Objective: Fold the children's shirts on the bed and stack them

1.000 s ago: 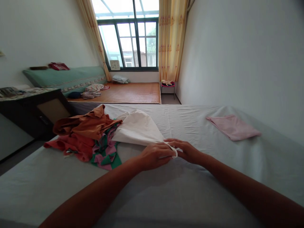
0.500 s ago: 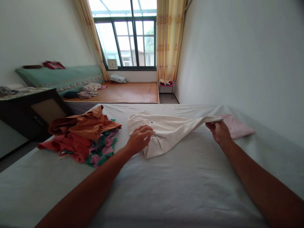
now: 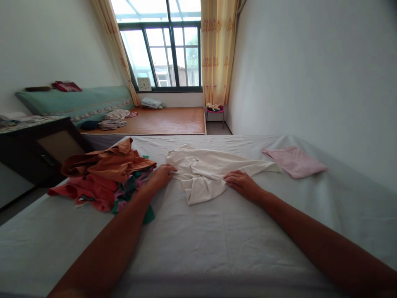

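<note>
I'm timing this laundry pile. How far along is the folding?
Done, it seems: one pink cloth lies folded flat at the right of the bed. In hand: a white shirt lies spread but rumpled, left hand at its left edge, right hand on its lower edge. Left: the unfolded heap of orange, red and patterned clothes.

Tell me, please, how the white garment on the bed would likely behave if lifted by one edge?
The white garment lies rumpled and creased, so probably floppy, draping rather than holding shape. It looks thin, likely light. Pushed, it would probably bunch on the bed sheet.
</note>
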### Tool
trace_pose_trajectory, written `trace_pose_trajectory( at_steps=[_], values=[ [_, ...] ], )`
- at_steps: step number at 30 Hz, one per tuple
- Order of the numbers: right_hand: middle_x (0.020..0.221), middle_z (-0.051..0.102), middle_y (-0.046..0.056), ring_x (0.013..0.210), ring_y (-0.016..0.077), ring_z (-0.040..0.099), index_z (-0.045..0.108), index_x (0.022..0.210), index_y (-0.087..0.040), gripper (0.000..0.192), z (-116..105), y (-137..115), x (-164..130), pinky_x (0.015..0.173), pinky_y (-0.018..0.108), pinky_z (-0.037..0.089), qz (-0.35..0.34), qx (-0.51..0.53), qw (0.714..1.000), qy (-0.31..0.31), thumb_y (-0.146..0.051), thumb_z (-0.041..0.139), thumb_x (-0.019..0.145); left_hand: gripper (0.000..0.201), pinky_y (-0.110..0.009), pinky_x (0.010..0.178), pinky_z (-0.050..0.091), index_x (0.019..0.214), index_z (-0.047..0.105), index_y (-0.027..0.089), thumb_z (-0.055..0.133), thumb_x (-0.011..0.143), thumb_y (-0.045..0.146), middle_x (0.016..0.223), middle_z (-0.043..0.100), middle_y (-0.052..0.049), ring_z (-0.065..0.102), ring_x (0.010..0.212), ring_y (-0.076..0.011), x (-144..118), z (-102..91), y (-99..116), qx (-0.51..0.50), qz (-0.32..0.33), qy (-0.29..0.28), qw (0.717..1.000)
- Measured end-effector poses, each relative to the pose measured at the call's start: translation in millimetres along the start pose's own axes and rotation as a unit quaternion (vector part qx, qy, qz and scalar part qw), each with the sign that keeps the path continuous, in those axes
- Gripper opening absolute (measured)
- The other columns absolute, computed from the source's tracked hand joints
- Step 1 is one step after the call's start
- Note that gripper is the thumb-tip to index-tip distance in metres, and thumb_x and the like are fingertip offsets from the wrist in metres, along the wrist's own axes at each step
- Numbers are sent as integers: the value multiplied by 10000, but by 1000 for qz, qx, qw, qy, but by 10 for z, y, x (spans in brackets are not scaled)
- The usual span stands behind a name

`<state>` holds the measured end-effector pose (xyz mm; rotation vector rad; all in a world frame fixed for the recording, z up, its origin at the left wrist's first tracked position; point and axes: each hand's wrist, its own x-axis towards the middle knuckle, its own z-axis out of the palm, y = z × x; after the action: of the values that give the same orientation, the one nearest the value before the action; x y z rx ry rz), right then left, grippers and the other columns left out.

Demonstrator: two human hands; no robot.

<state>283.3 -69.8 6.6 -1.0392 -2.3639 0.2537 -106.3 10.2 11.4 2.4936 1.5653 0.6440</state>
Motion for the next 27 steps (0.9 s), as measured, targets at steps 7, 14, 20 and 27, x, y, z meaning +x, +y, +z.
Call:
trace_pose_trajectory(
  at_steps=[7,14,20,27],
  values=[
    [1016,689,71,959,220,621,660,1041,-215,320,-290,-111,-37,876,364,484,67,85,993,35,-404,416,960,241,-311,852,500,826,726,193,517,709,217,925,670,-64,633,873,-215,35,-289,18,-37,-67,140,987],
    [1140,680,79,1137,267,547,666,1113,-256,271,-81,160,-69,973,461,417,52,-58,997,21,-356,503,921,192,-276,710,518,792,656,165,589,659,286,731,627,-16,596,726,-158,54,-298,58,-329,-185,248,892],
    [861,694,53,803,195,618,693,964,-169,345,-443,-165,-39,742,299,483,64,114,988,-77,-426,466,933,321,-240,628,516,800,591,175,696,560,360,763,585,18,575,674,-104,42,-276,117,-503,-241,223,799],
    [939,726,58,850,168,664,699,1045,-173,386,-634,-868,74,776,255,506,15,320,863,-392,-494,577,868,196,-222,564,486,751,543,173,625,611,282,978,627,-39,578,729,-120,50,-369,161,-575,-235,191,760]
  ],
)
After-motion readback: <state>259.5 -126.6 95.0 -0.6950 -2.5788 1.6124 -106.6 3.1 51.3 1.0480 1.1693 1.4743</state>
